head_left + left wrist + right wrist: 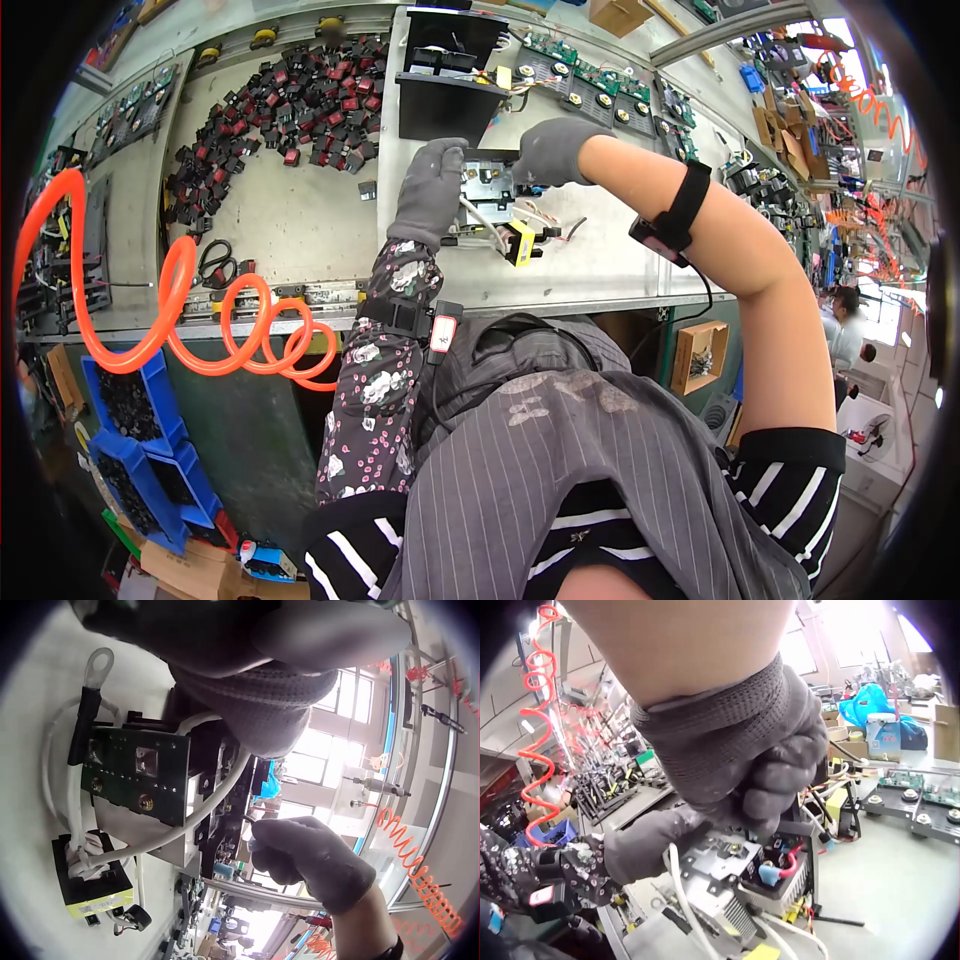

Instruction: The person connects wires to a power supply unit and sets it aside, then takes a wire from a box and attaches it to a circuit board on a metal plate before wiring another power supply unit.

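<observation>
Both hands wear grey gloves and are at an electronic assembly with a metal plate on the bench. My left hand grips its left side. At the opposite side, my right hand has its fingers curled at the upper edge; its fingertips are partly hidden. A green circuit board shows on the assembly in the left wrist view. A white cable with a ring terminal stands beside it. A black component with a yellow label lies at the near side. A red wire shows below my right hand.
Behind the hands stands a black housing. Many black and red parts are piled at the left. Circuit board modules line the back right. A coiled orange hose hangs at the left, near scissors. Blue bins stand below.
</observation>
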`<control>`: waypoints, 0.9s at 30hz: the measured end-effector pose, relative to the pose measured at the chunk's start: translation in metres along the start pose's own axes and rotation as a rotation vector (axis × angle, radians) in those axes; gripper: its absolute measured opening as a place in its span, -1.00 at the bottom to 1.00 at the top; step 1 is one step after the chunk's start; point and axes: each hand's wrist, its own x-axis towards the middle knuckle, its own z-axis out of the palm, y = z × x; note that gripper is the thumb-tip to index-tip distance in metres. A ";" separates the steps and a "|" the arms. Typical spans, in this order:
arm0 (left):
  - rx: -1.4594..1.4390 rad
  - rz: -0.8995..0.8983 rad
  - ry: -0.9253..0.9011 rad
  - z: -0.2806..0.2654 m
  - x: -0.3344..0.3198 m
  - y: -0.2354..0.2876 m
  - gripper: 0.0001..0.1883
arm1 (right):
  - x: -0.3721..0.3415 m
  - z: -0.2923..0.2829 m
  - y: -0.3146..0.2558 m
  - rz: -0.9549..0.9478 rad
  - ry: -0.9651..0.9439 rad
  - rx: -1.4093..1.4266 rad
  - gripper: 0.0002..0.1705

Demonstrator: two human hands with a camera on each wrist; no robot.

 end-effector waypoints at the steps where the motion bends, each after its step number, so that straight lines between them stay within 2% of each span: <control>1: -0.004 -0.024 -0.012 -0.001 0.000 0.003 -0.73 | -0.001 -0.005 -0.003 0.028 -0.050 0.039 -0.52; 2: -0.009 -0.050 -0.026 -0.001 -0.002 0.003 -0.72 | 0.000 -0.004 -0.002 0.025 -0.056 0.034 -0.52; 4: -0.008 -0.054 -0.014 0.000 -0.002 0.000 -0.72 | 0.004 -0.001 0.008 -0.012 -0.069 0.321 -0.52; 5: -0.013 -0.064 -0.019 0.001 -0.002 -0.001 -0.71 | 0.007 0.003 0.012 0.051 -0.022 0.371 -0.53; 10: 0.037 -0.053 -0.029 -0.001 -0.001 -0.001 -0.72 | 0.007 0.011 0.017 -0.001 -0.027 0.316 -0.70; 12: 0.046 -0.058 -0.030 0.004 -0.002 0.000 -0.72 | 0.005 0.017 0.020 0.084 -0.040 0.423 -0.75; 13: 0.049 -0.034 -0.025 0.004 -0.002 -0.002 -0.72 | 0.005 0.018 0.020 0.084 -0.043 0.426 -0.75; 15: 0.058 -0.005 -0.019 0.005 0.000 -0.004 -0.72 | 0.006 0.018 0.022 -0.025 -0.037 0.391 -0.60; 20: 0.013 -0.030 -0.020 0.005 -0.003 0.003 -0.73 | 0.006 0.020 0.022 0.028 -0.077 0.448 -0.59; 21: 0.029 0.052 0.008 0.010 0.001 -0.016 -0.74 | 0.007 0.018 0.020 0.052 -0.068 0.433 -0.58; 25: 0.044 0.086 0.050 0.009 -0.002 -0.007 -0.74 | 0.015 0.023 0.018 -0.020 -0.022 0.306 -0.68; 27: 0.070 0.091 0.057 0.011 -0.002 -0.006 -0.74 | 0.016 0.022 0.015 0.068 -0.031 0.243 -0.72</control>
